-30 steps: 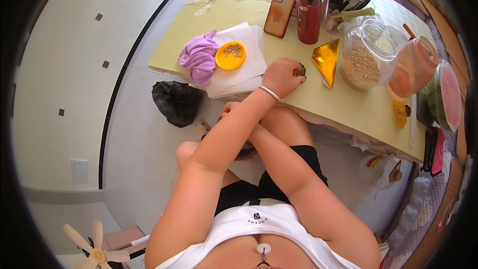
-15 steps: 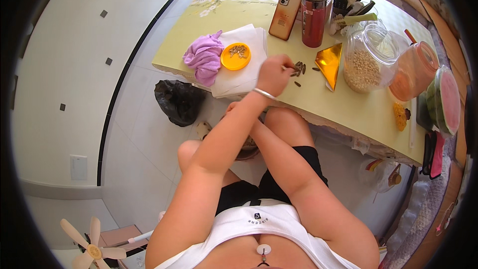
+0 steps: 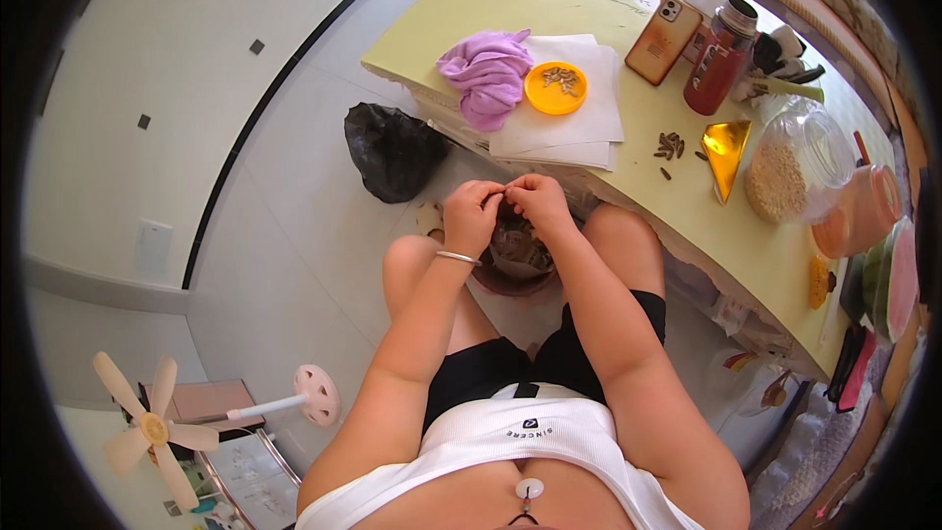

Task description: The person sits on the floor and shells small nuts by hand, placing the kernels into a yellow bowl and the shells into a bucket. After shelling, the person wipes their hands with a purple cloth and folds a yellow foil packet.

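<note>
Bin (image 3: 520, 287) right under fingers, between knees. Table (image 3: 687, 201) edge just beyond fingers. Seeds (image 3: 670, 145) on it, ahead and right; yellow lid (image 3: 551, 106) holding small pieces straight ahead, on paper (image 3: 589, 134). Black bag (image 3: 391, 152) left, ahead. Left hand (image 3: 471, 216), right hand (image 3: 539, 204): fingertips pinched, meeting; cannot tell what between.

Red flask (image 3: 719, 64), open-topped | smartphone (image 3: 662, 41): just left of flask | lilac cloth (image 3: 484, 79): well left of flask | cut watermelon (image 3: 895, 285): well right of flask, lower in view
</note>
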Available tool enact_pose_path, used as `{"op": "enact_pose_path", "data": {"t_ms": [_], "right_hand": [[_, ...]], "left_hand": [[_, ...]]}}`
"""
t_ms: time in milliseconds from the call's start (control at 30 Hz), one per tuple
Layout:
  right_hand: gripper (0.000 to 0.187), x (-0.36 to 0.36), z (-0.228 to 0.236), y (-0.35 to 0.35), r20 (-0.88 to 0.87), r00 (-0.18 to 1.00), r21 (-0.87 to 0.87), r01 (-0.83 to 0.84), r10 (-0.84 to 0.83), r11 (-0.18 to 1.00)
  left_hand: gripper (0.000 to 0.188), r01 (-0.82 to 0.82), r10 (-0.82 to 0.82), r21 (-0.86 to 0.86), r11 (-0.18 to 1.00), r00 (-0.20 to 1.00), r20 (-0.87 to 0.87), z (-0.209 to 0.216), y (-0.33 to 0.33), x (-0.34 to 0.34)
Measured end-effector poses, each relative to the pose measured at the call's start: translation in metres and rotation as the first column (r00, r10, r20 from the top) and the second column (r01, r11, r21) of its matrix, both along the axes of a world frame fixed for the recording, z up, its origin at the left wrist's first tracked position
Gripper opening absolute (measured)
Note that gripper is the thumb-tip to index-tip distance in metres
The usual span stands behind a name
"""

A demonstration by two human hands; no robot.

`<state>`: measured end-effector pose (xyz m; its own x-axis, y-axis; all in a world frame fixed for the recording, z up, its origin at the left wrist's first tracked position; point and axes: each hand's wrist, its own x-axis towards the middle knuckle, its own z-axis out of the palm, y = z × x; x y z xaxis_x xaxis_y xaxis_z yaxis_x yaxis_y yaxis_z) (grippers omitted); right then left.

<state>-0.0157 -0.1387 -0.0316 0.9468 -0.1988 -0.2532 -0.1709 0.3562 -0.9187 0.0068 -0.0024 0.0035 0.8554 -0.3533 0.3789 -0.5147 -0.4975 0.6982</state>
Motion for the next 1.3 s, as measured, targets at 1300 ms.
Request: {"op": "enact_pose_path", "data": {"t_ms": [1300], "right_hand": [[0.005, -0.006, 0.008, -0.012, -0.116, 0.986, 0.184, -0.099, 0.122, 0.978]], "left_hand": [[0.018, -0.119, -0.261, -0.513, 0.850, 0.751, -0.607, -0.011, 0.005, -0.002]]}}
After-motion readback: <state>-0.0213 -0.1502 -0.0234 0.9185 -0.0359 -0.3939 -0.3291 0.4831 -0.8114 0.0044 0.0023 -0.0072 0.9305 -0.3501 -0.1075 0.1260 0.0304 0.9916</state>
